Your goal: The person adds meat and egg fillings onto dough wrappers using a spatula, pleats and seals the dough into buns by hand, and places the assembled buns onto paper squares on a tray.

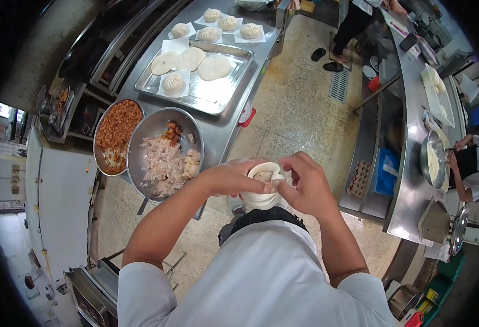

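In front of my chest, my left hand (229, 179) cups a partly pleated dough bun (262, 200) from the side, its thumb at the opening. Pale meat filling shows inside the bun. My right hand (308, 188) pinches the dough rim on the right with thumb and fingers. On the left counter, a metal bowl (146, 126) contains pale minced meat, some reddish-brown filling and lighter chunks. Beyond it, a metal tray (209, 98) carries flat dough rounds (214, 67) and one pleated bun (172, 84) on paper.
A bowl of brown minced filling (118, 131) stands beside the pale one. Several pleated buns (227, 23) on paper squares sit behind the tray. To the right runs another steel counter (408, 180), where a co-worker (471, 163) handles a metal bowl (440, 169). Another person (354, 27) stands farther back.
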